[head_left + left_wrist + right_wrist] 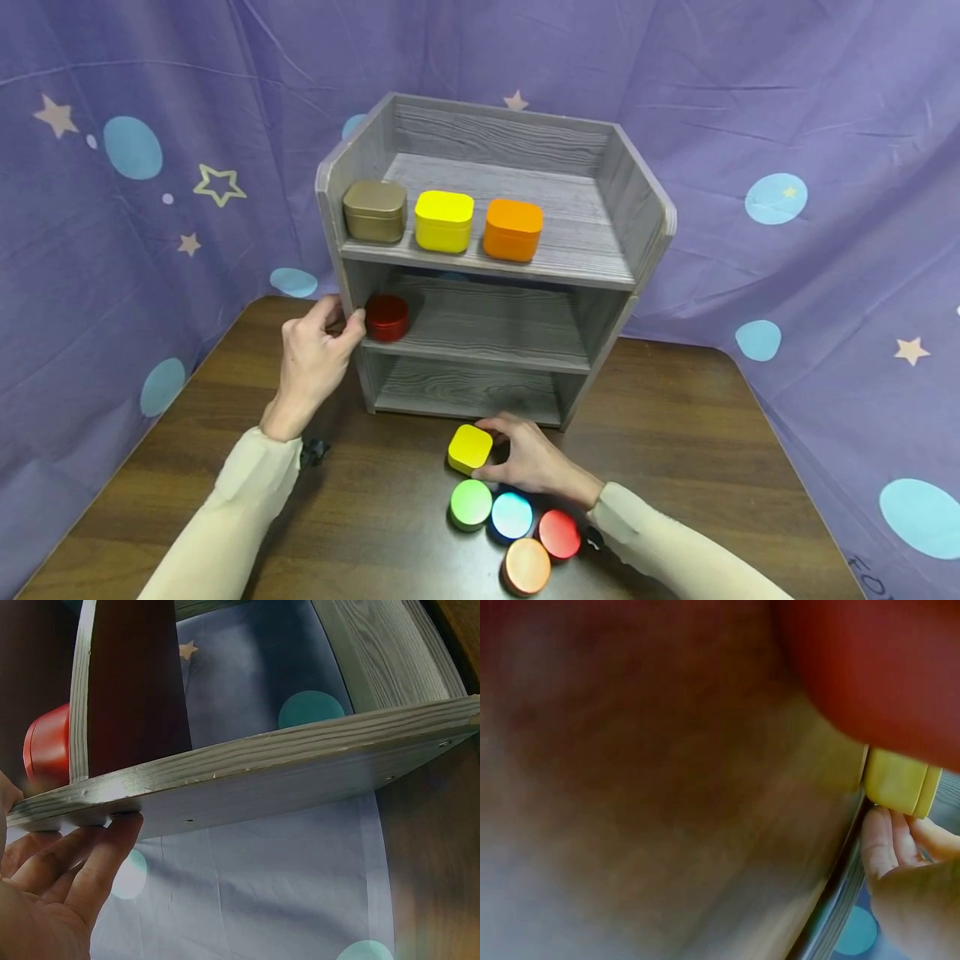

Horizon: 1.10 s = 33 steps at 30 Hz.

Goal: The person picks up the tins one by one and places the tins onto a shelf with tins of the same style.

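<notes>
My left hand [315, 358] grips the left side panel of a grey wooden shelf unit [487, 360]. In the left wrist view its fingers [105, 855] lie against the panel's outer face. Just inside that panel, a dark red round tin [387, 318] sits on the middle shelf. On the table before the unit, my right hand [528, 457] holds a yellow square tin [470, 448] between thumb and fingers at its right side. The right wrist view shows this yellow tin [900, 780] partly hidden behind a red shape close to the camera.
Round tins in green [471, 504], blue [512, 517], red [558, 534] and orange [527, 567] cluster near the right hand. The top shelf bears a bronze tin [375, 212], a bright yellow tin [444, 222] and an orange tin [513, 230]. A purple curtain [750, 100] hangs behind.
</notes>
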Each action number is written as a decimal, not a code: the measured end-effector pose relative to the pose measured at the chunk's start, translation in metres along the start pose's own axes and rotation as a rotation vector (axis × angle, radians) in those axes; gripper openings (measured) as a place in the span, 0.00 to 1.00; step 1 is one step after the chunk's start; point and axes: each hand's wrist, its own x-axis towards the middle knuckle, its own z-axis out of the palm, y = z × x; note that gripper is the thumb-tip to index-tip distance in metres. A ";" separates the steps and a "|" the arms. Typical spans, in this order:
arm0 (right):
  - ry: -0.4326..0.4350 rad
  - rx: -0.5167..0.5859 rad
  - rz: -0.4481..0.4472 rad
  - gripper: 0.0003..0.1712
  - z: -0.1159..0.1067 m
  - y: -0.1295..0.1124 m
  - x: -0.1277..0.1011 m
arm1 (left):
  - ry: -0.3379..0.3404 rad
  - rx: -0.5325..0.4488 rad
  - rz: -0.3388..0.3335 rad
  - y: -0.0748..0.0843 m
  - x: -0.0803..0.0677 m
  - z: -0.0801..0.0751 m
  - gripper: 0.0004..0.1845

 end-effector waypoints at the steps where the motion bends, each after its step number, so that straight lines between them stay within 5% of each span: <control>1: -0.001 -0.002 0.001 0.38 0.000 0.000 0.000 | 0.000 0.001 0.002 0.000 0.000 0.000 0.07; 15: -0.014 -0.045 -0.030 0.38 0.003 -0.003 0.006 | 0.009 0.028 0.017 0.000 0.001 0.000 0.07; 33: -0.046 0.046 0.015 0.36 0.002 -0.003 0.009 | 0.003 0.013 -0.001 0.001 0.001 0.000 0.07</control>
